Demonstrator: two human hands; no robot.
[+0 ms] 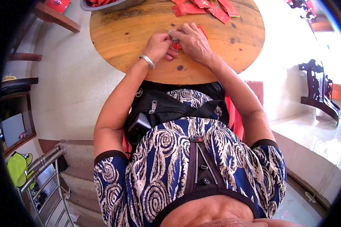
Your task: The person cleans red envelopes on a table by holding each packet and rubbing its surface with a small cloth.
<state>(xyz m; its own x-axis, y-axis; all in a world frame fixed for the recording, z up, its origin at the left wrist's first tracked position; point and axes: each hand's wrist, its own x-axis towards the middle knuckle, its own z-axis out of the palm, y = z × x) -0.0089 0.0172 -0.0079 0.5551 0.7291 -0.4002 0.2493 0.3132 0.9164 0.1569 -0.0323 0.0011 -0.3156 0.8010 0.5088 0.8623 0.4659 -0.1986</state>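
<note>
The room is showing a pale tiled floor (75,90), with carved dark seating (313,89) standing to the right and a metal railing (45,160) running beside brown steps (79,162) at lower left. The round wooden table (231,53) is presenting a knotted, varnished surface. A metal basin (115,6) is sitting at its far left edge, holding more red items. Several flat red packets (189,9) are lying loosely grouped toward the far side; another red piece (203,31) is showing just beyond the right hand. Work is appearing partway along: one item is undergoing handling, while finished and waiting packets are not being distinguished by view. The left hand (156,46) and right hand (195,42) are meeting above the near half, fingertips pinching together. Between them they are gripping a small red item (177,45) with a greyish part; its exact form is remaining unclear.
</note>
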